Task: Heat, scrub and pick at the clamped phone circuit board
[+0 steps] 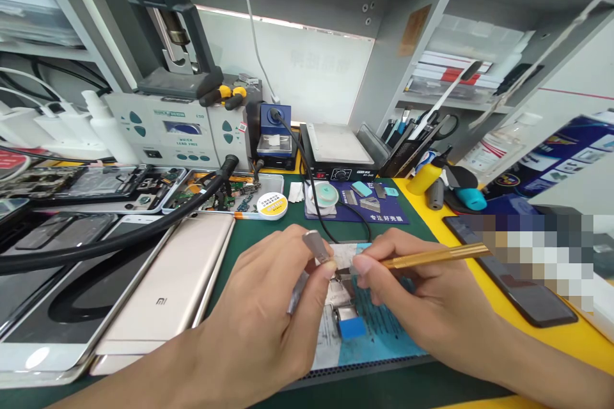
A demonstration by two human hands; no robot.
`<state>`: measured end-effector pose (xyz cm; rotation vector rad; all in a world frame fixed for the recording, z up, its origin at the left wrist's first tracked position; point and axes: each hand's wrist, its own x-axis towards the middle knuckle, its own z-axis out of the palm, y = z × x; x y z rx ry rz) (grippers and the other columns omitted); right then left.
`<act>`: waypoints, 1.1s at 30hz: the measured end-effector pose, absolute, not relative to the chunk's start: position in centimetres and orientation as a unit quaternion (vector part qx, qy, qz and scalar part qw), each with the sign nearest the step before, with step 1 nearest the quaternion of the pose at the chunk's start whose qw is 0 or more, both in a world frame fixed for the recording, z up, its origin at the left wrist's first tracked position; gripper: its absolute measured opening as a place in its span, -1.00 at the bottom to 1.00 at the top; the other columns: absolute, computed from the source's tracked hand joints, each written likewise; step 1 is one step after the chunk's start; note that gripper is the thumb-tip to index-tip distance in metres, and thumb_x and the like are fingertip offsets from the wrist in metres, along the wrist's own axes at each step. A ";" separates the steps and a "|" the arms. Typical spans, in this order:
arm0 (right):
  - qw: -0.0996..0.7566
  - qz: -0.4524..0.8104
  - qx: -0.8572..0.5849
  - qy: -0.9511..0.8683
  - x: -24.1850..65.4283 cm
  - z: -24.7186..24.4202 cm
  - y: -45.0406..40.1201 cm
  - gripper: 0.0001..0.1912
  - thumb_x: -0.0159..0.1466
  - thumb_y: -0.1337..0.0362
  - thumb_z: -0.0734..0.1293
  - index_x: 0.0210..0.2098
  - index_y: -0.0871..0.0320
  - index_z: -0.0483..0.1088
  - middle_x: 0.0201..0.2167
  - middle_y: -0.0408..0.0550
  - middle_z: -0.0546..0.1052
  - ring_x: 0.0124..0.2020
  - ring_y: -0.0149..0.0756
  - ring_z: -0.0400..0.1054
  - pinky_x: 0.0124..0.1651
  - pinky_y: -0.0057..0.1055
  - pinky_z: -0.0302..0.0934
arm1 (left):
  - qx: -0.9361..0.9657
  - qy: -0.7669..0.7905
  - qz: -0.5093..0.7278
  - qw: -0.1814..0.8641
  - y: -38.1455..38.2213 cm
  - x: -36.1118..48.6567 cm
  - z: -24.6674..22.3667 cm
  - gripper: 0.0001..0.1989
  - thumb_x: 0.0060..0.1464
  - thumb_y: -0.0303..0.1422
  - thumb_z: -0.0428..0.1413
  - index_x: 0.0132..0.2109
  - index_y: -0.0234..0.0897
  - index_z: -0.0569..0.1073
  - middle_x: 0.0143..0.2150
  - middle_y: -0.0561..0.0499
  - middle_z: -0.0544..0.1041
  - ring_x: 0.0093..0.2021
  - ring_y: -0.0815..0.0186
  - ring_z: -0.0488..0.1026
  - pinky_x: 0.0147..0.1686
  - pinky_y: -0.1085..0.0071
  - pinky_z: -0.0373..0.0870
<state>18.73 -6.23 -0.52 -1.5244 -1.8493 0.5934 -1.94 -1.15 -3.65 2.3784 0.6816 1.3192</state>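
Observation:
My left hand (278,287) pinches a flat grey metal strip (316,246) between thumb and forefinger; its lower part is hidden, and another silvery edge (296,294) shows below the fingers. My right hand (426,294) grips a slim gold-handled knife (432,257) like a pen, its thin dark tip pointing left to the left fingertips. Under both hands lies a blue and white printed sheet (384,339). On it rests a small silver part (346,313) with a blue tab (352,328), just below the knife tip. Fingers partly cover the pieces at the tip.
Several phones, including a gold one (165,287), lie at left under a thick black hose (119,243). Behind stand a rework station (177,128) and a heating plate (338,144). A purple mat (393,209) holds small pieces; a black phone (542,300) lies at right.

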 end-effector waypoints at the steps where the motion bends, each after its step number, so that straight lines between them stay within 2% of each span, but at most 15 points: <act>1: 0.330 0.230 -0.583 -0.706 18.7 -0.5 -6.2 -0.71 0.47 0.11 0.25 -0.36 0.05 0.39 -0.52 -0.12 0.43 -0.50 -0.28 0.38 -0.53 -0.39 0.15 | 0.837 0.240 0.463 0.167 -1.1 -1.9 -3.7 -0.89 0.31 -0.53 0.06 -0.13 -0.22 0.32 -0.18 -0.06 0.55 -0.26 0.25 0.55 -0.35 0.31 0.42; 13: 0.335 0.249 -0.583 -0.697 18.8 -0.4 -6.3 -0.69 0.46 0.07 0.26 -0.36 0.06 0.41 -0.49 -0.09 0.46 -0.49 -0.27 0.39 -0.52 -0.40 0.21 | 0.837 0.240 0.461 0.171 -1.3 -1.9 -3.7 -0.89 0.30 -0.53 0.07 -0.13 -0.23 0.32 -0.18 -0.06 0.55 -0.24 0.26 0.55 -0.33 0.31 0.42; 19: 0.358 0.284 -0.597 -0.659 18.9 -0.2 -6.4 -0.67 0.38 0.01 0.37 -0.41 0.05 0.39 -0.52 -0.07 0.50 -0.48 -0.23 0.42 -0.55 -0.41 0.24 | 0.837 0.236 0.462 0.175 -1.2 -2.0 -3.6 -0.88 0.30 -0.54 0.06 -0.13 -0.23 0.32 -0.19 -0.04 0.55 -0.26 0.28 0.54 -0.33 0.33 0.42; 26: 0.405 0.409 -0.584 -0.572 19.0 0.0 -5.6 -0.61 0.37 -0.01 0.39 -0.43 0.12 0.35 -0.62 -0.18 0.46 -0.71 -0.46 0.24 -0.66 -0.54 0.15 | 0.835 0.233 0.466 0.179 -1.2 -1.9 -3.9 -0.86 0.29 -0.57 0.07 -0.10 -0.24 0.33 -0.17 -0.03 0.54 -0.21 0.31 0.54 -0.27 0.37 0.43; 33: 0.474 0.543 -0.521 -0.457 19.7 0.1 -4.4 -0.60 0.22 0.03 0.52 -0.46 0.14 0.32 -0.64 -0.22 0.45 -0.72 -0.43 0.32 -0.76 -0.61 0.17 | 0.824 0.217 0.492 0.181 -1.2 -1.9 -3.7 -0.80 0.28 -0.58 0.07 -0.02 -0.24 0.37 -0.16 -0.05 0.56 -0.15 0.26 0.56 -0.17 0.33 0.49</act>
